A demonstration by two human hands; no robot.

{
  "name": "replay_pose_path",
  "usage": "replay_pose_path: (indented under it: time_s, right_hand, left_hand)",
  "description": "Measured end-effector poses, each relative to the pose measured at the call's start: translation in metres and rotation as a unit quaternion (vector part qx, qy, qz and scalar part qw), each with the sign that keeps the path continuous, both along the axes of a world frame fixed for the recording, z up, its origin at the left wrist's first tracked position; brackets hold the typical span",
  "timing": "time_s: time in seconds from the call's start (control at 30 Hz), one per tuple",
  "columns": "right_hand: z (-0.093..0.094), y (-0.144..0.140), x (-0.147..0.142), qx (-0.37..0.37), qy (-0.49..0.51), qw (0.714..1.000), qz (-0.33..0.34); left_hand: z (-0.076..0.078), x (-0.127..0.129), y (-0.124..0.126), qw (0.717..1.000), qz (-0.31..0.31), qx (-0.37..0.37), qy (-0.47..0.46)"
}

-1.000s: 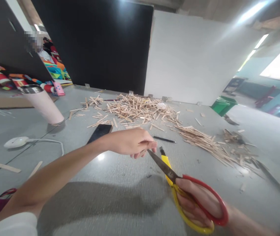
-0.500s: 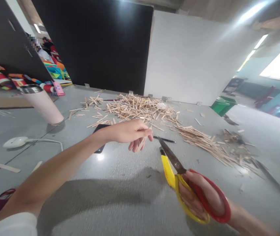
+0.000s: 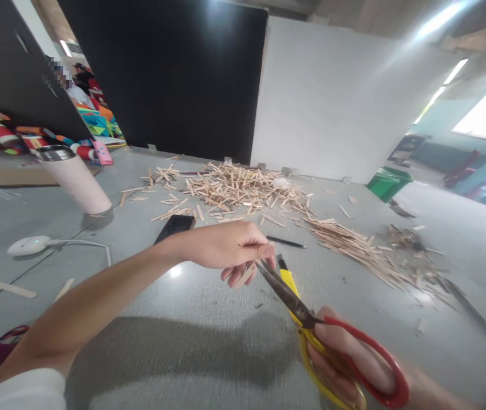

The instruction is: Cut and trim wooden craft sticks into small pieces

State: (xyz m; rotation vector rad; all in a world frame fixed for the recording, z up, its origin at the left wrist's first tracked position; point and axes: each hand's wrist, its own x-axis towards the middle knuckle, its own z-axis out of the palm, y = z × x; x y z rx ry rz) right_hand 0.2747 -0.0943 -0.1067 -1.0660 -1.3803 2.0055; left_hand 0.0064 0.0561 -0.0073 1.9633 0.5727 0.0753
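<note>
My left hand hovers over the grey table and pinches a short wooden stick between thumb and fingers. My right hand grips red-and-yellow scissors by the handles. The blades point up and left, and their tips meet the stick at my left fingertips. A yellow utility knife lies on the table just under the blades. A big heap of wooden sticks lies further back.
A second row of sticks runs to the right. A black pen and a black phone lie near my left hand. A pink tumbler and a white lamp base stand on the left; a green bin is beyond.
The scissors swung away to the right half a second ago, then came back; their tips are again at the stick in my left hand, which dropped slightly.
</note>
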Motion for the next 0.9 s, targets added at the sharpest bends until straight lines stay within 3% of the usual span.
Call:
replay_pose_path:
  time_s: [0.3, 0.5, 0.57, 0.67, 0.73, 0.77, 0.8, 0.9]
  right_hand:
    - [0.019, 0.005, -0.007, -0.032, -0.075, 0.997, -0.004]
    - [0.007, 0.009, -0.005, -0.04, -0.066, 0.997, -0.014]
    - [0.006, 0.012, -0.004, -0.042, -0.075, 0.996, -0.014]
    - [0.013, 0.02, 0.001, 0.043, -0.151, 0.988, -0.004]
    - [0.019, 0.029, 0.008, 0.145, -0.282, 0.948, 0.002]
    - [0.02, 0.035, 0.013, 0.185, -0.356, 0.916, 0.003]
    - [0.02, 0.042, 0.02, 0.233, -0.448, 0.863, 0.001]
    - [0.01, 0.063, 0.048, 0.291, -0.556, 0.777, -0.056]
  left_hand:
    - [0.002, -0.005, -0.005, 0.999, -0.001, 0.036, 0.012]
    - [-0.006, -0.001, 0.0, 0.997, 0.005, 0.061, 0.041]
    - [-0.013, 0.002, 0.008, 0.993, 0.028, 0.098, 0.055]
    - [-0.023, 0.003, 0.023, 0.977, 0.107, 0.176, 0.049]
    - [-0.026, 0.002, 0.034, 0.967, 0.16, 0.196, 0.03]
    - [-0.025, 0.001, 0.038, 0.964, 0.182, 0.195, 0.022]
    - [-0.024, 0.0, 0.041, 0.961, 0.201, 0.189, 0.013]
    - [-0.019, -0.004, 0.041, 0.952, 0.25, 0.174, -0.017]
